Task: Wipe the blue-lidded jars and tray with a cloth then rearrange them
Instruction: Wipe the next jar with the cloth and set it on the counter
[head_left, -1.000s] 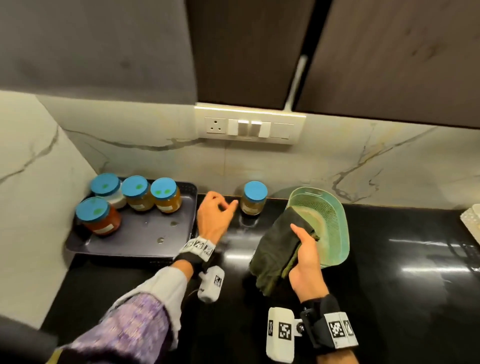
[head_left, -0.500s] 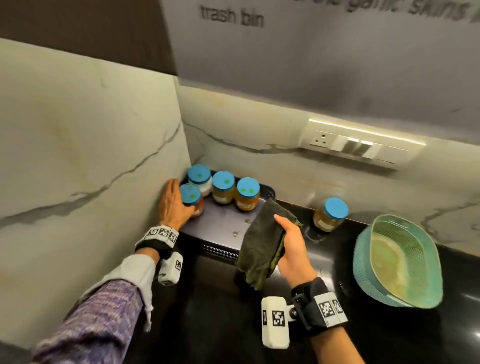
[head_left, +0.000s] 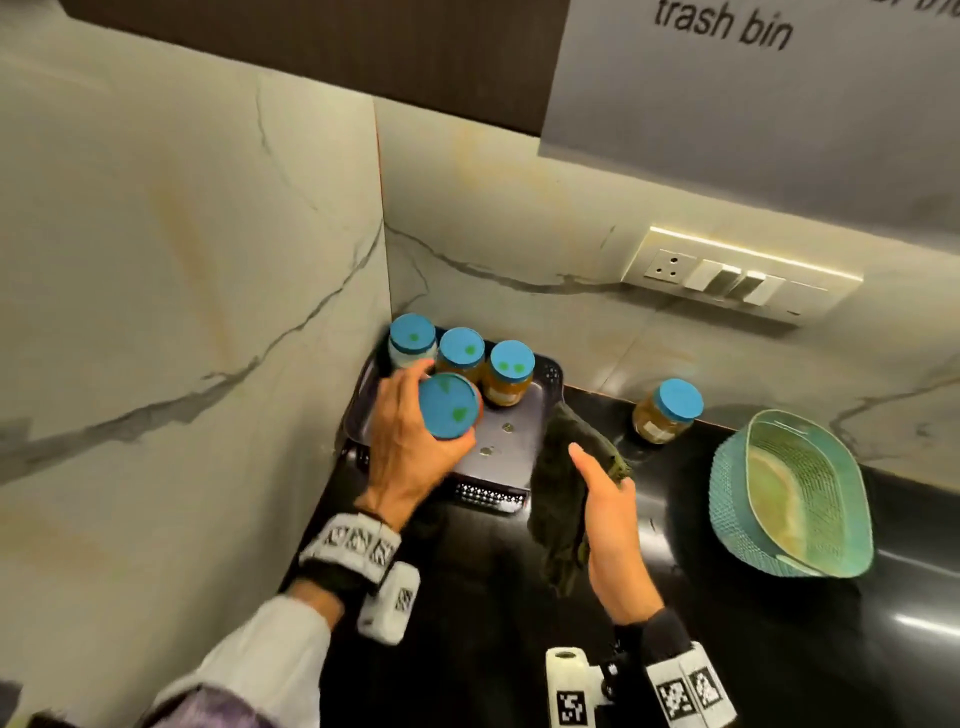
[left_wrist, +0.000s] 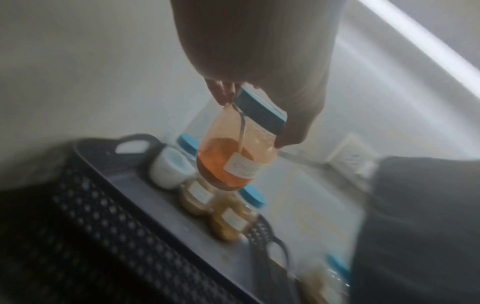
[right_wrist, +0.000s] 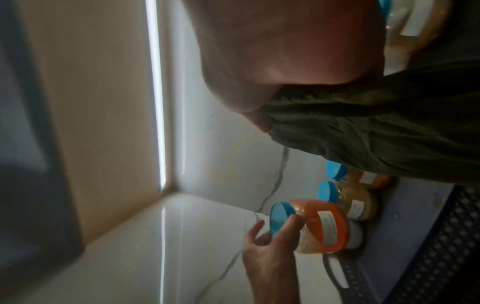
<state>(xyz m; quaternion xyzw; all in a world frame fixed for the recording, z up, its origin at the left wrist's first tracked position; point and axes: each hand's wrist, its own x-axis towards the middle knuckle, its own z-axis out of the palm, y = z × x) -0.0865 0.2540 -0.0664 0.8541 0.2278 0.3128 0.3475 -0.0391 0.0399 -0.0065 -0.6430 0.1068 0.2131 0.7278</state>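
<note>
We count five blue-lidded jars: three stand in a row along the tray's back edge, a white-filled one (head_left: 411, 343), a tan one (head_left: 461, 353) and an amber one (head_left: 510, 371); one orange-filled jar (head_left: 449, 406) is lifted above the tray; one more jar (head_left: 667, 410) stands on the worktop near its back edge. We see one dark tray (head_left: 519, 462), one dark green cloth (head_left: 563, 499), one teal basket (head_left: 800, 499) and two hands.

jar label (left_wrist: 244, 167) blurred — perhaps handwritten, unreadable
</note>
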